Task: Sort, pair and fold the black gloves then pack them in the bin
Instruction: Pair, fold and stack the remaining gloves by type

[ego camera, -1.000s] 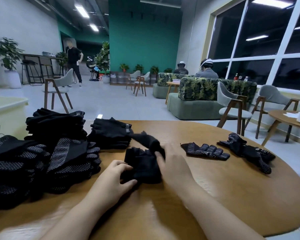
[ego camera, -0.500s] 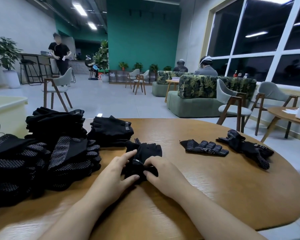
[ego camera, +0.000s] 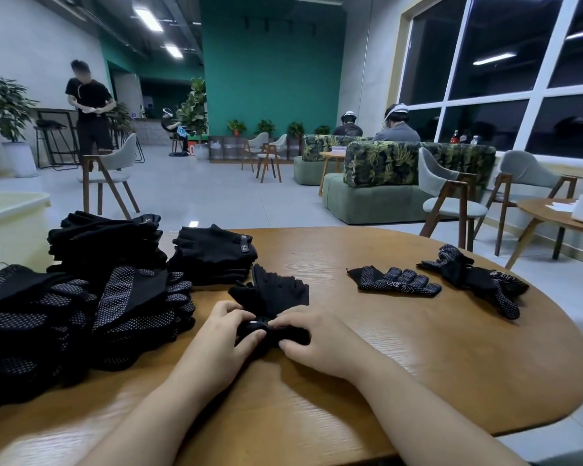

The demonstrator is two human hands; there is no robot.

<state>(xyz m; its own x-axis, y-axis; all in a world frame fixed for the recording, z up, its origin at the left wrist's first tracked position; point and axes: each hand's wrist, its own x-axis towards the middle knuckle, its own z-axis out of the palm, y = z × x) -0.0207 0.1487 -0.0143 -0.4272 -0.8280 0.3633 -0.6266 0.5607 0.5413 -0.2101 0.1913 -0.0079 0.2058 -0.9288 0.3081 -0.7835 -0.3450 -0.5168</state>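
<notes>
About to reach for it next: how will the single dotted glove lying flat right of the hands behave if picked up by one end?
The dotted glove lies limp and flat on the table, so it will probably droop. Its raised dots suggest a grippy palm, unlikely to slip. It looks thin, likely light.

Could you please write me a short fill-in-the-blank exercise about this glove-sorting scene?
1. Both hands, left hand and right hand, grip one plain black ____ at the table's near middle.
2. The dotted gloves lying flat to the right have ____ dots on the palm side.
3. The big stacks of gloves sit on the person's ____ side.
4. The table top is made of ____.

Missing words: glove; white; left; wood
</notes>
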